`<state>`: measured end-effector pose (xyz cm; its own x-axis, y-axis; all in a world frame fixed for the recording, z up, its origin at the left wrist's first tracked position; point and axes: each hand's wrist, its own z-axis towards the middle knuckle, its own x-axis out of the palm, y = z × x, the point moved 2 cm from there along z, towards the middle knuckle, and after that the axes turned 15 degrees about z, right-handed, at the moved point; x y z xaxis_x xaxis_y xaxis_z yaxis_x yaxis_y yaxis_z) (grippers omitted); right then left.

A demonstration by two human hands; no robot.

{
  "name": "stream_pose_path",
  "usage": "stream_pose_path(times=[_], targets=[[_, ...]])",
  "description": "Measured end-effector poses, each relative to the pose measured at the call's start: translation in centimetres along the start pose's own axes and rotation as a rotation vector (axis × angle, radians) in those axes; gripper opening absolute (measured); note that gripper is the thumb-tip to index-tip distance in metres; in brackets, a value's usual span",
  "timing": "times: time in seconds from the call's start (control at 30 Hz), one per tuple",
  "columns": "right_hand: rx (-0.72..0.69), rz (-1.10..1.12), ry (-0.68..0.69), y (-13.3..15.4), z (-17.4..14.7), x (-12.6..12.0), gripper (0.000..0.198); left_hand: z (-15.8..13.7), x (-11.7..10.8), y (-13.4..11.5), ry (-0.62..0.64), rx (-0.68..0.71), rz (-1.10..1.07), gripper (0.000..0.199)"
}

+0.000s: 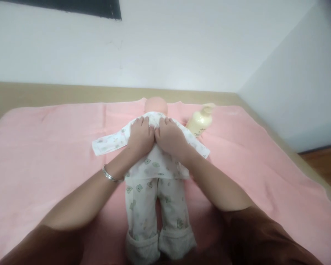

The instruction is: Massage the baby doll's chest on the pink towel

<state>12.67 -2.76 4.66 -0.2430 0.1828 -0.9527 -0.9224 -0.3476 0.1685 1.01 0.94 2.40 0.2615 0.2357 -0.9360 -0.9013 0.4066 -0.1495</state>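
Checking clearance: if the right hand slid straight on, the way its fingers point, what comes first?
Beyond the patterned top under it, the right hand would probably meet the doll's head; depth is unclear.

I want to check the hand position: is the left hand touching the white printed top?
Touching. The head view shows the left hand palm-down on the upper part of the white printed top, with no visible gap.

Left fingers (140,120) and right fingers (167,121) rest on a dressed doll (157,167).
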Motion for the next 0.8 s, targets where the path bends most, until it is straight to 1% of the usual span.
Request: stream_pose_path(times=[0.13,0.2,0.27,0.37,0.43,0.57,0.67,0.73,0.8], targets=[[0.162,0.177,-0.077,-0.7,0.7,0.7,0.043,-0.5,0.5,-0.4,-0.052,-0.130,-0.109,0.046],[0.209,0.263,-0.097,-1.0,0.9,1.0,0.043,-0.6,0.8,-0.4,-0.050,-0.173,-0.177,0.050],[0.246,0.318,-0.109,-1.2,1.0,1.3,0.042,-0.6,1.1,-0.3,-0.050,-0.187,-0.226,0.052],[0.290,0.363,-0.109,-1.4,1.2,1.5,0.041,-0.6,1.0,-0.3,-0.059,-0.168,-0.249,0.053],[0.291,0.383,-0.103,-1.6,1.3,1.5,0.040,-0.8,0.8,-0.5,-0.055,-0.152,-0.234,0.053],[0.247,0.397,-0.094,-2.3,1.7,1.5,0.038,-1.4,0.1,-1.2,-0.027,-0.131,-0.174,0.053],[0.217,0.401,-0.093,-2.8,1.9,1.2,0.037,-1.9,-0.5,-1.8,-0.052,-0.076,-0.122,0.051],[0.203,0.395,-0.082,-2.9,1.9,1.0,0.037,-1.9,-0.8,-1.8,-0.056,-0.052,-0.100,0.050],[0.195,0.361,-0.062,-2.4,1.5,0.8,0.040,-1.5,-0.8,-1.4,-0.024,-0.052,-0.100,0.048]])
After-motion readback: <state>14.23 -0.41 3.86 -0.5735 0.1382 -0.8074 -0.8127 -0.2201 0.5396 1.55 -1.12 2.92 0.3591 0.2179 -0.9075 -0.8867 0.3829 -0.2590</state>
